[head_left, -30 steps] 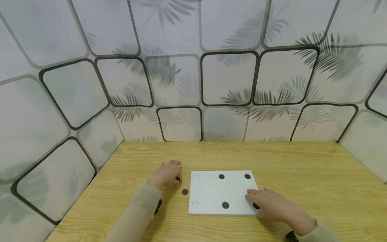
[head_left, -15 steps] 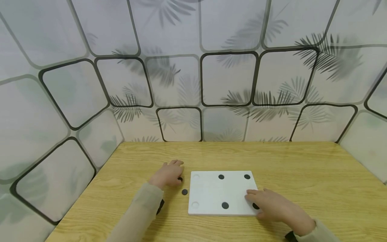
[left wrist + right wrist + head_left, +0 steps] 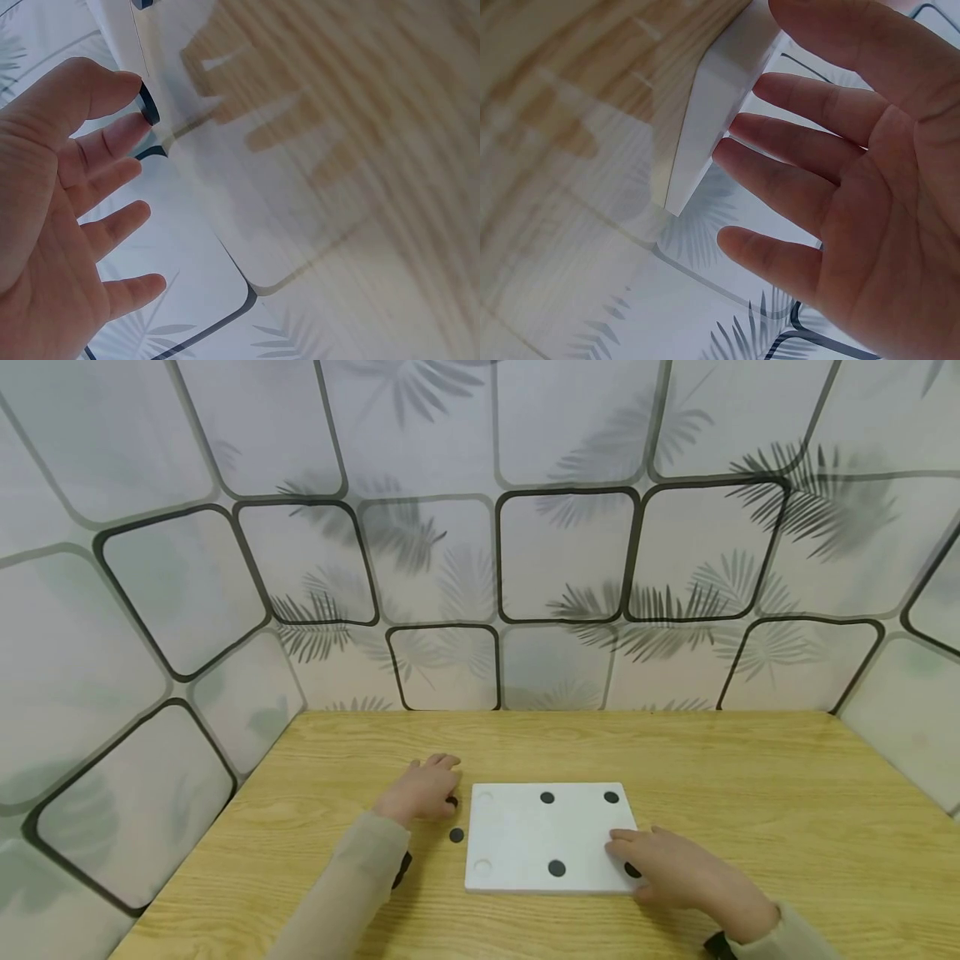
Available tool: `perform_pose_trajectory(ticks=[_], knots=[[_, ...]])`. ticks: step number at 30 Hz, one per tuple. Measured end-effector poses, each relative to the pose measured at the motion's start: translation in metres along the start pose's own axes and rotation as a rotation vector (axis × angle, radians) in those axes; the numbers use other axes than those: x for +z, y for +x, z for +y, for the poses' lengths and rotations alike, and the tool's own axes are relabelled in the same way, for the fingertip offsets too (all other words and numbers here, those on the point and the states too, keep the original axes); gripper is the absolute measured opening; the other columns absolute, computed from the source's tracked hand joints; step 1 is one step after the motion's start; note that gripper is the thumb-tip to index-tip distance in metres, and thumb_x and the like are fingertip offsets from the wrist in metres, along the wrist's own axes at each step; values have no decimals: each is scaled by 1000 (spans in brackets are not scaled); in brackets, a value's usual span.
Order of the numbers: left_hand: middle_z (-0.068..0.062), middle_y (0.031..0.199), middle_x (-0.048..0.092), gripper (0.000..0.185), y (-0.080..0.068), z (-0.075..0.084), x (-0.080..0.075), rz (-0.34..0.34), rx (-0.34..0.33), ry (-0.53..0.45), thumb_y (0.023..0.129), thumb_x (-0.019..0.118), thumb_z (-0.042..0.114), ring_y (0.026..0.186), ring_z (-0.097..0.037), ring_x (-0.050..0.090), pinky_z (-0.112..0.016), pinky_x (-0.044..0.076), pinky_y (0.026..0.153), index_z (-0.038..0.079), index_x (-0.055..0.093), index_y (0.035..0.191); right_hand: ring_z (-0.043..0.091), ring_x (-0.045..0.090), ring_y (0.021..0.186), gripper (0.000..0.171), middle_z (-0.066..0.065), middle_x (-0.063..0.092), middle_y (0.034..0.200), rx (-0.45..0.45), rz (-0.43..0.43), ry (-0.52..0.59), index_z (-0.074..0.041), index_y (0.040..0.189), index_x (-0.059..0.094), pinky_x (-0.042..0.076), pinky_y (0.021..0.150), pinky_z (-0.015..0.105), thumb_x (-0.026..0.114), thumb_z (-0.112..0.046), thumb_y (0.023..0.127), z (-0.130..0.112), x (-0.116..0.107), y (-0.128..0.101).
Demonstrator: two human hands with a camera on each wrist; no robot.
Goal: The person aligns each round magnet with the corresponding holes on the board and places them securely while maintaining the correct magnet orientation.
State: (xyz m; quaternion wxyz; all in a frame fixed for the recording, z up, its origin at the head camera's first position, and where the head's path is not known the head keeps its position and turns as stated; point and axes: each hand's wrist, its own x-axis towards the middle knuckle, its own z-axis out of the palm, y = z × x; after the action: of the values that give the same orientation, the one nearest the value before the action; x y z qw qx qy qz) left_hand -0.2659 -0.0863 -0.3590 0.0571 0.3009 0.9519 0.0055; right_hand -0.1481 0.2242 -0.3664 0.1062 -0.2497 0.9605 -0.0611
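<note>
Between thumb and index fingertip, my left hand (image 3: 423,792) pinches a small black disc (image 3: 149,103), held just above the table left of the board. The hand's other fingers are spread. A white rectangular board (image 3: 517,835) lies flat, with shallow round recesses; two at its left side hold nothing, and black discs sit in the middle and right ones. On the board's right edge rests my right hand (image 3: 678,868), its fingers fairly straight in the right wrist view, partly covering the near right disc (image 3: 633,870). Another black disc (image 3: 457,835) lies on the table between left hand and board.
The wooden table (image 3: 750,777) extends around the board. Patterned cloth or paper walls (image 3: 555,668) with leaf prints stand behind the table and at both sides. The tabletop is glossy and reflects the hands in the wrist views.
My left hand has shifted slightly right toward the board, still pinching the black disc. My right hand stays on the board's right edge.
</note>
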Motion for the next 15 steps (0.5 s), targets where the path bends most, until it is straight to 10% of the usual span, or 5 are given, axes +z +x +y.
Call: perform_pose_trajectory(ticks=[15], knots=[[-10,134,37,27,5,6,-2,5,23,-2,79,64,17,126,-32,25,-58,24,93,14,47,58,31,50,107,42,16,52,118,-14,7,15,-4,106,56,32,89,52,71,-9,67,-1,-2,-2]])
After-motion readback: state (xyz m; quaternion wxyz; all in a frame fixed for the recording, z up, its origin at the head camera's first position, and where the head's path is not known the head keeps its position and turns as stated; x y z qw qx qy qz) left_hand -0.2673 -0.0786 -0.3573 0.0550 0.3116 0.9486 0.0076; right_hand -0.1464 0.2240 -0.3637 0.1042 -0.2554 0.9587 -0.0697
